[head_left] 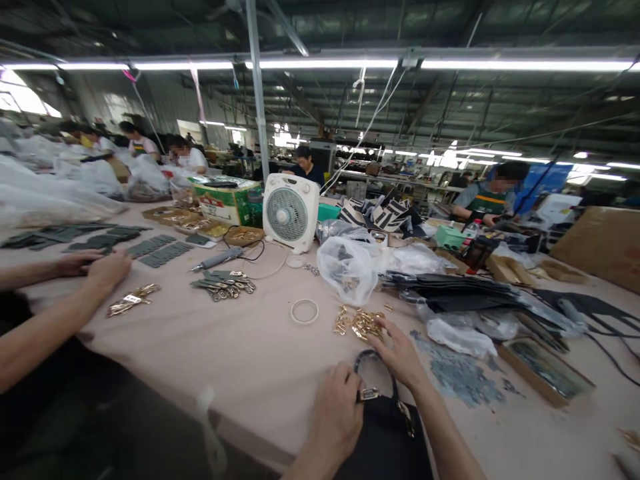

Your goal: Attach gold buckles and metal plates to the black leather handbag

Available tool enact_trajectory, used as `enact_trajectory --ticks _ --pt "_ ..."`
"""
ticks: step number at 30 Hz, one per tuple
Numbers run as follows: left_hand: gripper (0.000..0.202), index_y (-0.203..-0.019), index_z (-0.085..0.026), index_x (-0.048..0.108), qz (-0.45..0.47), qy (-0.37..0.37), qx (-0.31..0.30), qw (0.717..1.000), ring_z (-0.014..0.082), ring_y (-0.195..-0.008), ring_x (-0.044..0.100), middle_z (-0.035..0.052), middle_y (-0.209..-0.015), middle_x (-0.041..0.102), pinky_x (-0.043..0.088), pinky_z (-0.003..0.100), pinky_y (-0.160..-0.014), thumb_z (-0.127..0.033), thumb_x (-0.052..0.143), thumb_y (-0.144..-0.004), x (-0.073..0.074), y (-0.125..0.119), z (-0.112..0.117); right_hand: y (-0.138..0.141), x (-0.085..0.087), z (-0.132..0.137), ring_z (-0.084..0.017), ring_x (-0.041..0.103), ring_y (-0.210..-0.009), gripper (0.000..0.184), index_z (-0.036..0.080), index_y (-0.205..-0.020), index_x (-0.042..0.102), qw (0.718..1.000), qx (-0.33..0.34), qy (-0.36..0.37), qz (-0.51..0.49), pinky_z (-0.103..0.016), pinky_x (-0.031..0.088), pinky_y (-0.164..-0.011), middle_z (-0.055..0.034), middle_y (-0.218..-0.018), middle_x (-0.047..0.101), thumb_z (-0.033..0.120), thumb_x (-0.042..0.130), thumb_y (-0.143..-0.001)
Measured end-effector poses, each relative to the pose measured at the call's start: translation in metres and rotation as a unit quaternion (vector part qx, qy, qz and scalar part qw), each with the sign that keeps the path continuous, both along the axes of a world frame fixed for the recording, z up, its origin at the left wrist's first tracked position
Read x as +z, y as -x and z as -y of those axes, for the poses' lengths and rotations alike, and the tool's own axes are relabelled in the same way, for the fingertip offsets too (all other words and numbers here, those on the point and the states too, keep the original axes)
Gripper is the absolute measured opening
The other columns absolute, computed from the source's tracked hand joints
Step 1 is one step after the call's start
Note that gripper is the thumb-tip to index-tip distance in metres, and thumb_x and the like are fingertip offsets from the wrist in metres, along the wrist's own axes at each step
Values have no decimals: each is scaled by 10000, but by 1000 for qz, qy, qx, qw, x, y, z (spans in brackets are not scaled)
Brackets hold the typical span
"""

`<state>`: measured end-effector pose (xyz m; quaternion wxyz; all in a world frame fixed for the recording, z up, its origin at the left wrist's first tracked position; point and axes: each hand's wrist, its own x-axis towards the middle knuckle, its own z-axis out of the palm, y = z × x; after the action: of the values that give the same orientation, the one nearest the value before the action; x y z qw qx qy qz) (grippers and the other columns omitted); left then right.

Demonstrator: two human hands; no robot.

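- The left hand (336, 410) has its fingers curled nearly closed, pinching the black bag (387, 440) beside a metal buckle (370, 395) at 1 end of its handle (371, 353).
- The right hand (400, 353) is partly open, its fingers loosely spread and bent, fingertips at the edge of a pile of gold fittings (361, 325); I cannot tell whether it has hold of 1.
- A pale cloth covers the table (240, 367); on it stand a white fan (291, 210) and, nearer, a white ring (300, 323), with grey pieces (465, 377) scattered to the right.
- At the left, 2 hands of a co-worker (107, 268) are near dark strips (165, 252); other people sit farther back under tube lights (330, 64).
- The bag is at the table's near edge, its handle arching away from the person; the lower frame edge cuts it off, so its long axis is unclear.
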<state>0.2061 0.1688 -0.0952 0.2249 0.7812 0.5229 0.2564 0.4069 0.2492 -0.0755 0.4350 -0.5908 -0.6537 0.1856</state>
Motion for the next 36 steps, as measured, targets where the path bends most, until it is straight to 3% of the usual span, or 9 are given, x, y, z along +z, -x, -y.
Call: enact_trajectory --ticks 3,7,9,13,17,20,23,29,36 --pt "147 -1018 -263 659 2 -4 7 1000 242 -1098 569 36 -1154 634 467 381 -945 -188 540 -977 -3 0 1 22 -5 -29 -338 577 -1345 575 260 -1399 662 992 62 0 110 -560 398 -1173 -115 -1441 658 536 677 -895" --pt "156 -989 -248 650 4 -8 14 1000 234 -1077 563 26 -1120 630 456 385 -939 -150 532 -965 -7 -1 3 31 -18 -48 -387 445 -1465 495 350 -1381 680 967 53 49 244 -702 220 -1219 -65 -1541 589 459 669 -899" --pt "147 -988 -246 650 12 -8 14 1000 231 -1073 561 26 -1116 627 454 382 -934 -161 529 -978 -7 -1 3 19 -26 -49 -353 478 -1444 398 336 -1302 720 962 68 44 260 -667 253 -1221 -53 -1502 622 371 607 -922" --pt "105 -994 -246 651 28 -6 12 1000 234 -1071 559 28 -1120 623 457 379 -915 -198 558 -989 -6 1 3 -22 -36 -37 -282 605 -1315 303 282 -1026 784 959 115 16 257 -486 457 -1124 -59 -1424 660 217 536 -864" --pt "122 -991 -238 651 32 -7 8 999 243 -1067 559 40 -1118 621 460 395 -920 -220 532 -1014 -3 2 3 -39 -23 -38 -338 585 -1332 283 302 -992 811 955 88 -30 281 -535 443 -1143 -60 -1401 670 220 630 -789" --pt "139 -1005 -236 652 32 -5 10 999 250 -1069 558 48 -1123 620 460 411 -929 -212 516 -1016 -4 2 3 -22 -9 -58 -314 609 -1300 283 290 -1107 797 967 80 -61 234 -511 428 -1167 -76 -1369 692 296 621 -885" --pt "126 -1000 -239 656 37 -2 9 999 249 -1072 561 45 -1123 624 462 411 -932 -196 537 -996 -8 2 2 6 -6 -87 -257 683 -1172 329 260 -1169 772 976 95 -14 194 -416 486 -1093 -79 -1245 754 262 512 -966" --pt "136 -1010 -249 674 39 -1 18 999 255 -1066 581 46 -1130 648 466 419 -912 -233 540 -992 -15 3 -1 43 -32 -129 -247 709 -1078 343 237 -1104 787 974 102 21 201 -354 503 -1003 -98 -1165 778 123 584 -853" --pt "164 -1023 -241 678 38 6 8 999 262 -1095 581 59 -1149 651 466 422 -936 -232 516 -1000 -12 5 2 39 -44 -127 -235 660 -832 116 220 -915 706 984 37 0 173 -332 488 -780 -59 -901 718 275 698 -813"
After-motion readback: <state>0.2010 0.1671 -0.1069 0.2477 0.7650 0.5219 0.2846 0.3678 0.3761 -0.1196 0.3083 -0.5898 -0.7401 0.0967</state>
